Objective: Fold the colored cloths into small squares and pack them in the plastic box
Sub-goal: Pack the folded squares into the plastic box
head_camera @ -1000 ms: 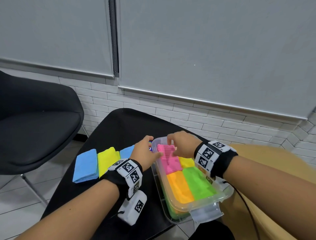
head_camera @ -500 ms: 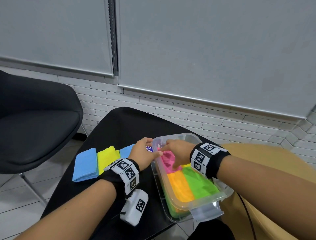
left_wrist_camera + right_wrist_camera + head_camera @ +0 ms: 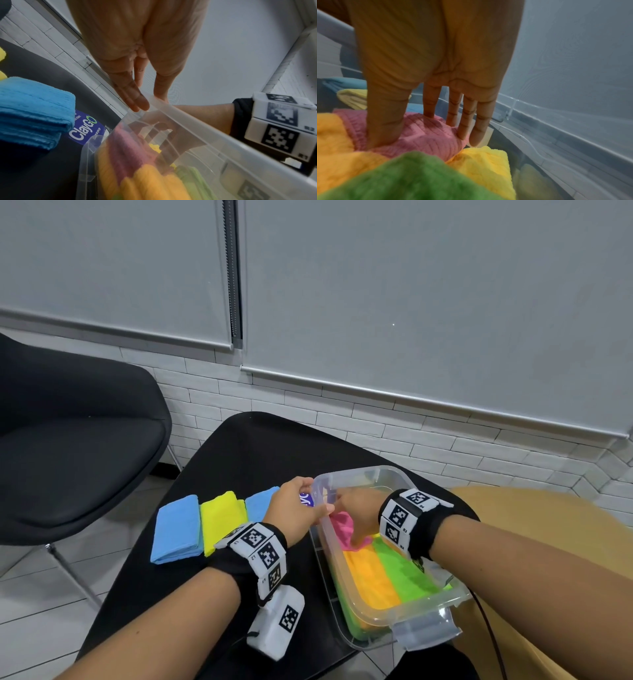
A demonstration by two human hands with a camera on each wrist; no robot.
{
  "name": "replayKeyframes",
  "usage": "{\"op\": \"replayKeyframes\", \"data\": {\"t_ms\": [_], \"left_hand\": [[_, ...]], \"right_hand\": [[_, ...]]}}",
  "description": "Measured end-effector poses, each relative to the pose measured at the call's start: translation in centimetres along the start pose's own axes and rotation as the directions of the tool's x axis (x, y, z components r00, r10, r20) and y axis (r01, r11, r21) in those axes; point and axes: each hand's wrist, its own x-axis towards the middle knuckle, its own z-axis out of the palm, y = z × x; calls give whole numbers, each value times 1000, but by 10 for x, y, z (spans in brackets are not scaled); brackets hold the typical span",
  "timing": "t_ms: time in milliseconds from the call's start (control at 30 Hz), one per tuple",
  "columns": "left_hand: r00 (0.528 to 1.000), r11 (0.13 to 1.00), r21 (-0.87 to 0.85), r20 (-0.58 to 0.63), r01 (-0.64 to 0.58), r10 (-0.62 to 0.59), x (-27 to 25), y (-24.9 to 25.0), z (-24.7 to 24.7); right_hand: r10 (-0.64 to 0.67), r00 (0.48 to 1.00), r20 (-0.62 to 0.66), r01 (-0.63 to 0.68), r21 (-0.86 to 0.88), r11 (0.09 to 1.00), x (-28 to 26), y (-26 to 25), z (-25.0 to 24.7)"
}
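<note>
Pink cloth (image 3: 426,136) pressed flat into box (image 3: 428,607) by spread right hand (image 3: 435,75); left hand (image 3: 294,513) pinching rim (steadying). Risk: unfolding, bulging over neighbours on release.

black chair (image 3: 78,446) | black table (image 3: 260,453) | white brick wall (image 3: 411,440) | grey blinds (image 3: 411,302)

Black table (image 3: 239,460): plastic box (image 3: 363,474), three folded cloths (image 3: 178,529), blue sticker (image 3: 306,499).
</note>
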Motion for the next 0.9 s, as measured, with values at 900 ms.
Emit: {"op": "replayKeyframes", "data": {"t_ms": [900], "left_hand": [[983, 910, 397, -176, 116, -48, -18, 17, -73]], "right_hand": [[185, 942, -280, -151, 138, 979, -66, 4, -87]]}}
